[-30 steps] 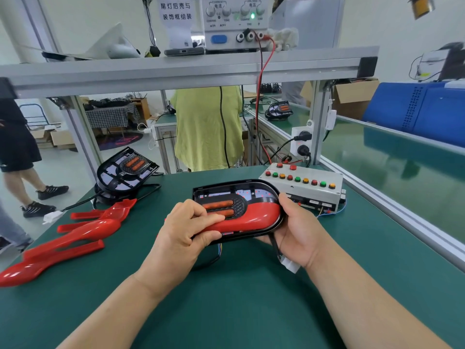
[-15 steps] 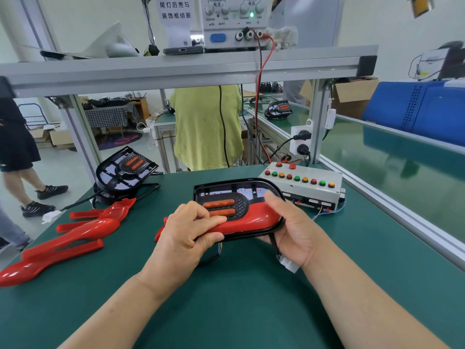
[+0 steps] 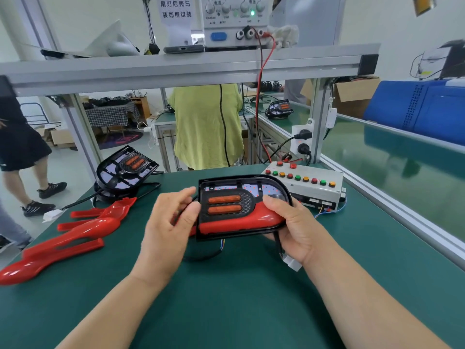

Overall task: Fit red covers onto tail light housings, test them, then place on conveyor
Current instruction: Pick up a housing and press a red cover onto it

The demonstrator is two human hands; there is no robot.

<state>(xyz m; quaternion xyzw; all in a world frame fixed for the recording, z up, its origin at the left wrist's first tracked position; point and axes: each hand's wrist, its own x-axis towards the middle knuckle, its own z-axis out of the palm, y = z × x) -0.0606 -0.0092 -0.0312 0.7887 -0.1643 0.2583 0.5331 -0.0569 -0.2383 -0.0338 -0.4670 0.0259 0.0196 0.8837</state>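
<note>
In the head view, the right hand (image 3: 294,227) gripped the right end of the tail light housing (image 3: 241,187), thumb pressed on the fitted red cover (image 3: 236,221), holding it just above the green tabletop (image 3: 226,298) in front of the button box (image 3: 309,187). The left hand (image 3: 168,230) lay curled against the housing's left edge; whether it gripped could not be told. Spare red covers (image 3: 75,235) lay at the left.

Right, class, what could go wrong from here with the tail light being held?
The red cover may not be fully seated in the tail light housing; its left tip seems to stick out by the left hand.
The white connector dangling under the right hand could snag.
</note>
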